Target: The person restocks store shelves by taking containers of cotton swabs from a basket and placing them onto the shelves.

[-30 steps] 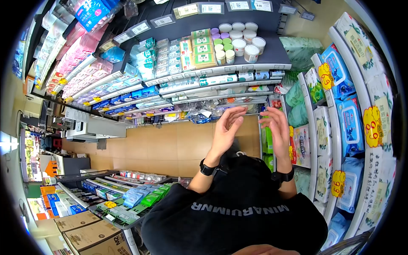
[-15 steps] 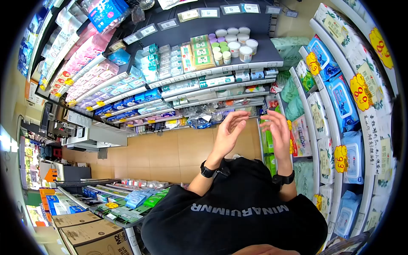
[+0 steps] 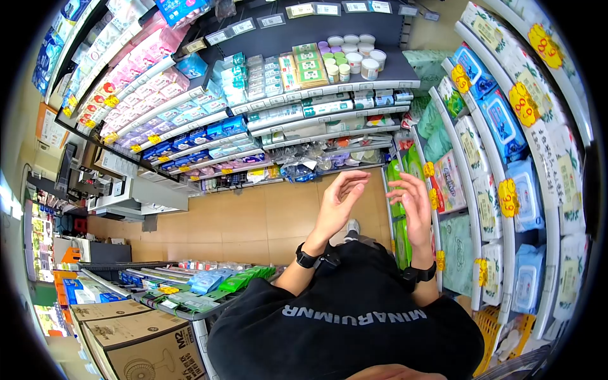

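My left hand [image 3: 340,201] is raised over the tiled floor of the aisle. Its fingers curve loosely, thumb apart, and nothing is in it. Across from it, my right hand [image 3: 411,201] is held up with bent, spread fingers, also holding nothing. A gap separates the two hands. Green packs [image 3: 401,234] on a low shelf lie behind and beside my right hand, apparently not touched. Dark bands circle both wrists, one on the left [image 3: 306,256] and one on the right [image 3: 419,273].
Ahead stands a shelf unit with white tubs [image 3: 370,68] and boxed goods. Shelves on the right hold blue wipe packs [image 3: 504,125] and white tissue packs [image 3: 487,202]. Behind left are a low rack [image 3: 190,301] and cardboard boxes [image 3: 136,342]. Floor tiles [image 3: 240,218] run leftward.
The view has shifted slightly, so the right shelves sit differently and a yellow basket shows at lower right. A shoe now shows below my hands. Both hands keep nearly the same pose.
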A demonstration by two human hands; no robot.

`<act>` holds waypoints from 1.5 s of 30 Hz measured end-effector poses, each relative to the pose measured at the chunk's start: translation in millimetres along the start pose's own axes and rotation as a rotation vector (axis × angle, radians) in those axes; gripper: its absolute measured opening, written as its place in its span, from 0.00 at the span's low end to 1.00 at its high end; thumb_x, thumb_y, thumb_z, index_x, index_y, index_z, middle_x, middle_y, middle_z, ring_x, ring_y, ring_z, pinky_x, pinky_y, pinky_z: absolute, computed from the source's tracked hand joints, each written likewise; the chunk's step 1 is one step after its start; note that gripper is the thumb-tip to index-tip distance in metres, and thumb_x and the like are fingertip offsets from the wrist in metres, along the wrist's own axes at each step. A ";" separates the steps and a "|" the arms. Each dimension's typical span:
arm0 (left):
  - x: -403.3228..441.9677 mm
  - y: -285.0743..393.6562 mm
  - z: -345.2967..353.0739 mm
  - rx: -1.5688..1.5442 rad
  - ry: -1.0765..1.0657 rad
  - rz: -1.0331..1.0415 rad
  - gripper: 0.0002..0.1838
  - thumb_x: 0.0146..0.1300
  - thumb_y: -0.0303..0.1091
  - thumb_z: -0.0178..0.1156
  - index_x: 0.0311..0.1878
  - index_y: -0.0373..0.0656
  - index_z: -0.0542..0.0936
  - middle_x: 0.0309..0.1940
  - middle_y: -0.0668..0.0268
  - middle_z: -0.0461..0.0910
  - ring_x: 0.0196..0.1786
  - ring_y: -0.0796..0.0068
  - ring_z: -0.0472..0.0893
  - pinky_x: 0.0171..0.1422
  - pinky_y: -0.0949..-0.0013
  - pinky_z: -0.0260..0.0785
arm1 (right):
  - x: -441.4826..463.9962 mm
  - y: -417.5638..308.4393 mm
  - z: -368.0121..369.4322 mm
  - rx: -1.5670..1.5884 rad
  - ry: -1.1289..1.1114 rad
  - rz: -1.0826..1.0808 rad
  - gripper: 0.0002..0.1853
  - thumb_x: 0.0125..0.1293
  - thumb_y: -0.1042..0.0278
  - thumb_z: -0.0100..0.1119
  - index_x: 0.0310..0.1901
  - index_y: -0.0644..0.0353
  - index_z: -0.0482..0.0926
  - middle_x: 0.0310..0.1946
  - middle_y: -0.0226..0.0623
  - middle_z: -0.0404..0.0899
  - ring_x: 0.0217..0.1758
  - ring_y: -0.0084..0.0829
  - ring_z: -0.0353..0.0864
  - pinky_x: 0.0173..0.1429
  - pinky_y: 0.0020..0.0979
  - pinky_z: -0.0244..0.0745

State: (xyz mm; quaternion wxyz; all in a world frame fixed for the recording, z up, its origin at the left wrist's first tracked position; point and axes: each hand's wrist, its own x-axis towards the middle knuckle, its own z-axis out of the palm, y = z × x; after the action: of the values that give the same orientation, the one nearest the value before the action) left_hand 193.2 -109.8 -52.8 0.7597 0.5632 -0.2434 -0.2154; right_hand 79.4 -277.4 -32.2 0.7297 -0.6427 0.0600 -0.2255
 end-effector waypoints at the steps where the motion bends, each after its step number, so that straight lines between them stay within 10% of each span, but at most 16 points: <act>1: -8.8 1.0 1.3 0.000 -0.009 -0.010 0.16 0.76 0.29 0.58 0.63 0.34 0.76 0.62 0.57 0.81 0.66 0.67 0.79 0.73 0.64 0.69 | -10.6 -2.4 2.9 0.000 0.010 0.002 0.23 0.78 0.67 0.52 0.69 0.68 0.67 0.57 0.45 0.80 0.53 0.30 0.82 0.57 0.30 0.75; 20: -127.7 -11.4 108.4 0.002 -0.463 -0.204 0.13 0.76 0.30 0.59 0.58 0.35 0.80 0.56 0.61 0.84 0.61 0.72 0.81 0.70 0.67 0.70 | -239.4 -64.2 -11.8 -0.074 0.452 -0.037 0.23 0.76 0.70 0.55 0.69 0.65 0.66 0.58 0.44 0.79 0.55 0.30 0.82 0.60 0.32 0.74; 45: -265.2 -55.7 509.4 0.021 -1.389 -0.134 0.16 0.76 0.34 0.60 0.62 0.40 0.77 0.56 0.63 0.82 0.58 0.75 0.80 0.61 0.70 0.72 | -547.8 -147.0 -233.7 -0.292 1.271 -0.285 0.22 0.73 0.76 0.51 0.67 0.64 0.71 0.60 0.40 0.79 0.60 0.31 0.80 0.63 0.30 0.73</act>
State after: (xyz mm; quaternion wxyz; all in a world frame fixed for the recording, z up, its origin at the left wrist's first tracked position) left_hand -330.9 -347.9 -14.3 0.4078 0.3160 -0.6396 -0.5699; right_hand -534.0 -278.4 -40.1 0.4209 -0.4786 0.4229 -0.6441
